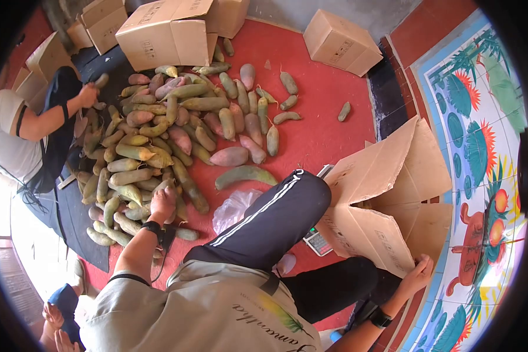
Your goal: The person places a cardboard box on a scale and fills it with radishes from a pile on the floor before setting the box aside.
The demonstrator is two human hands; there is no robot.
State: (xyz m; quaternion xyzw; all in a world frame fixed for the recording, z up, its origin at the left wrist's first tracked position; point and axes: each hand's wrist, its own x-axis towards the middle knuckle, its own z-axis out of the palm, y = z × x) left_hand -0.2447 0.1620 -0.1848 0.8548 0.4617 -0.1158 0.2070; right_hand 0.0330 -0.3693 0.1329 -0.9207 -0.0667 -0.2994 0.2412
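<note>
Green-brown and pink, plump vegetables (205,104) heap across the edge of the mat (70,220); left hand (163,203) on them, right hand (415,276) at a box (366,232), either grip hard to tell.

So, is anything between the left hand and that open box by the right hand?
Yes. Between the left hand at the vegetable pile and the open cardboard box come a crumpled plastic bag, then the person's bent left leg.

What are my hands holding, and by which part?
Your right hand is at the edge of the carton flap; whether it grips can't be told. Your left hand is at the vegetable pile, its hold equally unclear.
</note>
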